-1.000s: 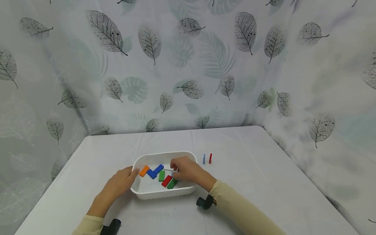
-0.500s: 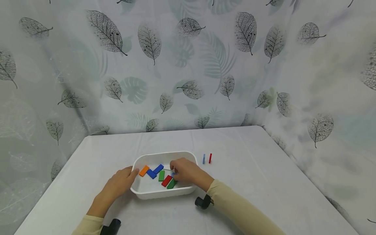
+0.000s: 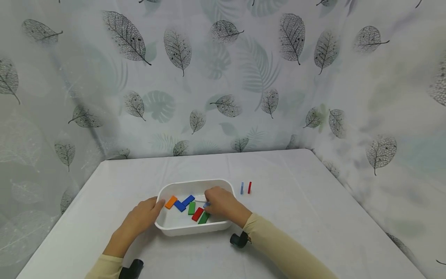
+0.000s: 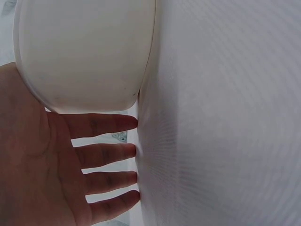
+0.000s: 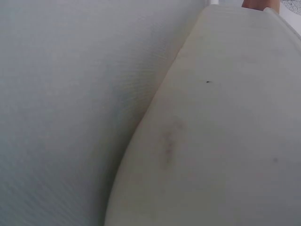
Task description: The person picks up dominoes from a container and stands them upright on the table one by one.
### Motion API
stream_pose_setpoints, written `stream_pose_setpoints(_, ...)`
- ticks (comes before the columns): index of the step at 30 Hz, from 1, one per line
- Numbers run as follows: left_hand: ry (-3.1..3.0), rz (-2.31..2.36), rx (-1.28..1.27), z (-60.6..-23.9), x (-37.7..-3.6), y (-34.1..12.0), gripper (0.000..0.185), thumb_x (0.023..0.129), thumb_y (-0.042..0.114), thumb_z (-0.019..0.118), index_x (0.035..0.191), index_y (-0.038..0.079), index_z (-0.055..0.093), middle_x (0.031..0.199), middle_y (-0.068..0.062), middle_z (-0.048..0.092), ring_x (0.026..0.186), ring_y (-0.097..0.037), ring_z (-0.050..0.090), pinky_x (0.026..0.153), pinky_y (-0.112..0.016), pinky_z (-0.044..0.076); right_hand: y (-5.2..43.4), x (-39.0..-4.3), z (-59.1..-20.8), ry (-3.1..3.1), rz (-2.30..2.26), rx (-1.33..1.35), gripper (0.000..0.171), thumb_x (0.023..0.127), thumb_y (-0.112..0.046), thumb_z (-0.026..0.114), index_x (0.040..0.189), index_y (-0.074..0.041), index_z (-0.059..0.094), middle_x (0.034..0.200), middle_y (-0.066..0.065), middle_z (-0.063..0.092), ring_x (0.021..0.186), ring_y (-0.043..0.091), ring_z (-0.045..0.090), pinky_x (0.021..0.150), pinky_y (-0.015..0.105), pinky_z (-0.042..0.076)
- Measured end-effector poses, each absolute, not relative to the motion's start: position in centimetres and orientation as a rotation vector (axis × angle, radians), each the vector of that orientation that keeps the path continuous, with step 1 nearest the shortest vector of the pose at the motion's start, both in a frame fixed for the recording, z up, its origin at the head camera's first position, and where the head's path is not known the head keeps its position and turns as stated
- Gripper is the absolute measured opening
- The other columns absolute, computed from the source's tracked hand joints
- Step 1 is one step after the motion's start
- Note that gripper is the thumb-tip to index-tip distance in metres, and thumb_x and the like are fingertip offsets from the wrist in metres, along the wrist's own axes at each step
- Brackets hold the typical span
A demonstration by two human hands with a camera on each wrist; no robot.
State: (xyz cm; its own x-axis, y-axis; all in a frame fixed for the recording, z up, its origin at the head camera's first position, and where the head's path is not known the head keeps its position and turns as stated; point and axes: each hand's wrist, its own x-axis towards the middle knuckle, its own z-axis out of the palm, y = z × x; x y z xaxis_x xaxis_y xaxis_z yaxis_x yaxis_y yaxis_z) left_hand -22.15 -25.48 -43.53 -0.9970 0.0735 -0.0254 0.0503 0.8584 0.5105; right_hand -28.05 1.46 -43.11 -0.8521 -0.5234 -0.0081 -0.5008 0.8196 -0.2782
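In the head view, lower centre, we see the left hand (image 3: 142, 217) touching the white plastic tray (image 3: 195, 231), the right hand (image 3: 223, 203) inside it at a light blue block (image 3: 206, 204); whether its fingers pinch, we cannot tell. Left wrist view, lower left: straight fingers (image 4: 106, 155), spread apart. Right wrist view: tray wall at right.

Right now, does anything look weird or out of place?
Maybe: a thin light-blue piece and a thin red piece sit on the table beside the white tray, though other blocks lie inside. Its outside has dark smudges.
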Motion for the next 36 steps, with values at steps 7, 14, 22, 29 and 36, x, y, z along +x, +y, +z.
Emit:
stream_pose_setpoints(7,2.993,0.809,0.1,-43.52,-22.16,-25.43,0.061,0.111,0.038,0.043,0.145,-0.013,0.05,0.137,-0.031,0.059,0.118,-0.046,0.061,0.097,-0.068,0.046,1.62,-28.29,-43.27,2.925,-0.414,-0.855,0.015,0.091,-0.022,0.082,0.086,-0.011,0.074,0.068,-0.005,0.056,0.067,0.011,0.053,0.06,0.023,0.045)
stream_pose_setpoints(14,2.99,0.818,0.102,-43.46,-22.18,-25.43,0.062,0.112,0.04,0.043,0.146,-0.011,0.05,0.138,-0.03,0.059,0.117,-0.044,0.061,0.097,-0.068,0.047,1.79,-28.28,-43.3,2.938,-0.446,-0.905,0.015,0.091,-0.024,0.082,0.086,-0.011,0.077,0.067,-0.008,0.056,0.065,0.009,0.053,0.057,0.02,0.044)
stream_pose_setpoints(22,2.972,0.814,0.098,-43.45,-22.31,-25.46,0.062,0.112,0.041,0.043,0.146,-0.011,0.05,0.137,-0.029,0.06,0.114,-0.041,0.062,0.096,-0.068,0.047,1.94,-28.01,-42.96,2.929,-0.484,-0.892,0.016,0.09,-0.025,0.083,0.086,-0.011,0.076,0.067,-0.007,0.056,0.071,0.012,0.052,0.06,0.023,0.044)
stream_pose_setpoints(29,2.977,0.804,0.099,-43.63,-22.36,-25.5,0.063,0.112,0.04,0.042,0.145,-0.012,0.05,0.136,-0.029,0.061,0.109,-0.037,0.063,0.096,-0.067,0.048,2.05,-28.03,-43.22,2.929,-0.527,-0.914,0.017,0.088,-0.024,0.084,0.085,-0.013,0.071,0.068,-0.008,0.055,0.07,0.011,0.052,0.06,0.022,0.044)
stream_pose_setpoints(36,2.996,0.804,0.105,-43.71,-22.21,-25.39,0.063,0.112,0.04,0.042,0.145,-0.013,0.049,0.138,-0.031,0.059,0.117,-0.045,0.061,0.096,-0.068,0.047,2.19,-27.9,-43.16,2.929,-0.54,-0.947,0.016,0.089,-0.025,0.083,0.089,-0.015,0.069,0.07,-0.009,0.055,0.072,0.01,0.052,0.06,0.021,0.045)
